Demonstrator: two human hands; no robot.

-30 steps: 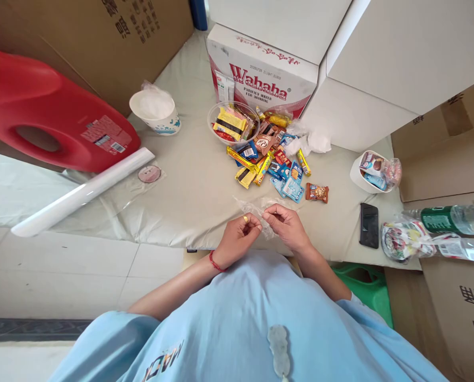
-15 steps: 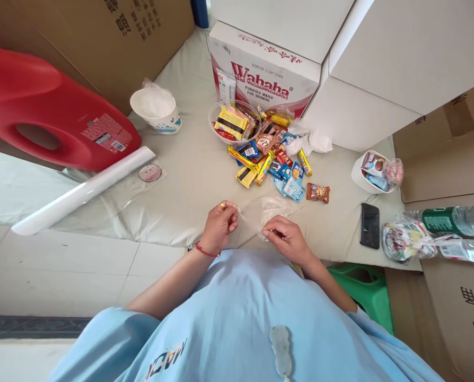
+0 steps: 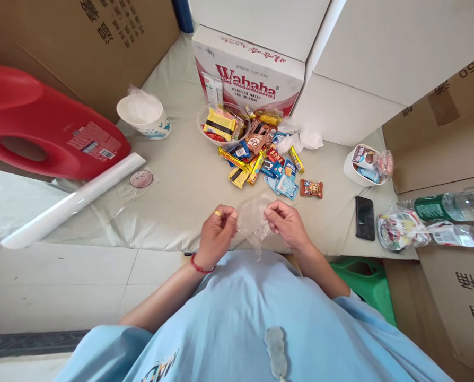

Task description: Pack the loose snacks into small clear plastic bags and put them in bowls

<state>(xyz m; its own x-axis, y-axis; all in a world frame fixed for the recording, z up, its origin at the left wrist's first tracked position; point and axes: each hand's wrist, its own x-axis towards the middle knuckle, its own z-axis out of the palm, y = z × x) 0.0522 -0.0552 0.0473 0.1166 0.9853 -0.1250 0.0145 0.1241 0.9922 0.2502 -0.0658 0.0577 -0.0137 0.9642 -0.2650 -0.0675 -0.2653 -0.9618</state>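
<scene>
My left hand point(image 3: 217, 233) and my right hand point(image 3: 287, 225) hold a small clear plastic bag point(image 3: 253, 222) between them, each pinching one side of it just above the near edge of the cloth-covered table point(image 3: 181, 185). The bag hangs crumpled between the fingers. Beyond my hands lies a pile of wrapped snacks point(image 3: 269, 164), and a clear bowl point(image 3: 221, 123) filled with more snacks stands behind it.
A red jug point(image 3: 42, 132) lies at the left beside a white roll point(image 3: 73, 200) and a paper cup point(image 3: 143, 114). A Wahaha box point(image 3: 245, 77) stands at the back. At the right are a white cup with snacks point(image 3: 364, 167), a phone point(image 3: 365, 217) and water bottles point(image 3: 451, 207).
My hands, pulled apart half a second ago, have come closer together and lifted the clear bag a little. The camera has shifted slightly.
</scene>
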